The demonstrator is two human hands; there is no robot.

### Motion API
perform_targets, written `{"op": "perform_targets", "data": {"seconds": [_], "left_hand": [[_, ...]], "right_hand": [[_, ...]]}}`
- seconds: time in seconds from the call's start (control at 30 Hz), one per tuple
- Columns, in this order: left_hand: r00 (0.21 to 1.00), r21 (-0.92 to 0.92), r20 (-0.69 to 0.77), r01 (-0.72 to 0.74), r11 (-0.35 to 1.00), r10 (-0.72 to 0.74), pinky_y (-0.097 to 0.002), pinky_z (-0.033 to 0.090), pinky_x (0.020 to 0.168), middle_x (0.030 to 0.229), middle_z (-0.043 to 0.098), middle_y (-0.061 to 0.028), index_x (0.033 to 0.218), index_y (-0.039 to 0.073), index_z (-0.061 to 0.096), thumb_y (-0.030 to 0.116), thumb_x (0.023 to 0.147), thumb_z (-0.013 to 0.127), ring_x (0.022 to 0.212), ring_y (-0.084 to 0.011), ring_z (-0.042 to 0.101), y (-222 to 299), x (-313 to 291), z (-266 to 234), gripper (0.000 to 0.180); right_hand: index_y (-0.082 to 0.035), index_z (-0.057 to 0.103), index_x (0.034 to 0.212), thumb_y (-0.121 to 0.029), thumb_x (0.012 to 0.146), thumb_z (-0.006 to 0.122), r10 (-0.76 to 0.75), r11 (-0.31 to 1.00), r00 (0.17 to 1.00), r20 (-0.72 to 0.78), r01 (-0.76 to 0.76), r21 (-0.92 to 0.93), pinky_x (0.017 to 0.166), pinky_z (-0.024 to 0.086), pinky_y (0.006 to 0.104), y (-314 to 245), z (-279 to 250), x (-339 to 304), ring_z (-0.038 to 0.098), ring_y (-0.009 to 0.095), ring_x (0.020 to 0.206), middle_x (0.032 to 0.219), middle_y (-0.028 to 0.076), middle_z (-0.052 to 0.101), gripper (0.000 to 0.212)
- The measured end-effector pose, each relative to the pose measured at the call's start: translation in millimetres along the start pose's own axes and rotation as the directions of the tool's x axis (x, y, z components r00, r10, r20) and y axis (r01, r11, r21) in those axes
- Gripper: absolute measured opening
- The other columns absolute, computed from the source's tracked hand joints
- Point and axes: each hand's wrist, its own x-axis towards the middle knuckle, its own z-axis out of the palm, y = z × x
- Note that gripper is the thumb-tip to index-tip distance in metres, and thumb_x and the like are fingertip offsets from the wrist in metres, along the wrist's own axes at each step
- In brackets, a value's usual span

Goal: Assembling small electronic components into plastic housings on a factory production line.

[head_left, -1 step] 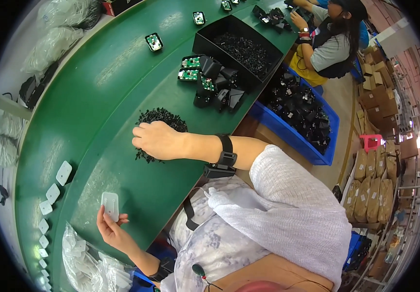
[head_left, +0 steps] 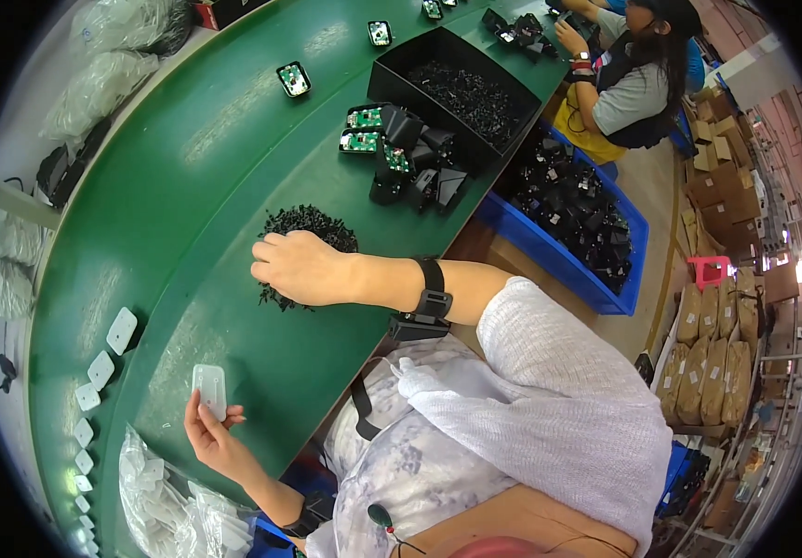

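Note:
My left hand [head_left: 215, 437] grips a translucent white rounded plastic cover [head_left: 208, 391] by its lower end, above the green table. Two small holes show in the cover's face. My right hand [head_left: 300, 267] is on a pile of small black parts [head_left: 313, 223], its fingers curled down into it. The fingertips are hidden, so anything between them cannot be made out. Near my left forearm lies a clear plastic bag [head_left: 154, 479] of white covers.
White covers [head_left: 122, 330] line the left of the green table [head_left: 233, 177]. Beyond my right hand are black housings with green circuit boards [head_left: 361, 141] and a black bin [head_left: 387, 88] of small parts. A blue crate [head_left: 620, 298] stands beside the table. A co-worker [head_left: 638, 88] sits far right.

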Motion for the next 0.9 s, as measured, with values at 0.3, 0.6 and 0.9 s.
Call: {"op": "perform_targets", "data": {"seconds": [0.3, 0.6, 0.9], "left_hand": [[0.993, -0.026, 0.052, -0.104, 0.994, 0.105, -0.0241, 0.052, 0.057, 0.093, 0.062, -0.0113, 0.113, -0.003, 0.057, 0.004, 0.094, 0.053, 0.066, -0.0143, 0.063, 16, 47, 14, 0.021], [0.983, -0.106, 0.001, -0.183, 0.977, 0.184, -0.0196, 0.047, 0.049, 0.091, 0.057, -0.0074, 0.105, 0.001, 0.064, -0.001, 0.092, 0.053, 0.062, -0.0105, 0.059, 3, 51, 21, 0.017], [0.976, -0.045, -0.034, -0.216, 0.975, 0.215, -0.0201, 0.045, 0.047, 0.089, 0.058, -0.0073, 0.104, 0.003, 0.064, -0.002, 0.089, 0.056, 0.059, -0.0105, 0.058, -3, 55, 12, 0.018]], "right_hand": [[-0.001, 0.051, 0.085, -0.006, 0.084, 0.060, 0.338, 0.594, 0.941, -0.006, -0.209, 0.777, 0.063, 0.047, 0.0277, -30, -33, 28, 0.057, 0.012, 0.069, 0.079, 0.006, 0.057, 0.011], [0.001, 0.054, 0.102, -0.004, 0.090, 0.059, 0.181, -0.161, 0.950, 0.255, -0.227, 0.960, 0.074, 0.051, 0.0270, -68, -13, 69, 0.061, 0.015, 0.085, 0.095, 0.010, 0.062, 0.013], [0.001, 0.060, 0.101, -0.012, 0.091, 0.061, 0.196, -0.106, 0.935, 0.297, -0.281, 0.954, 0.064, 0.050, 0.0245, -80, 14, 78, 0.061, 0.013, 0.074, 0.087, 0.009, 0.064, 0.016]]}}
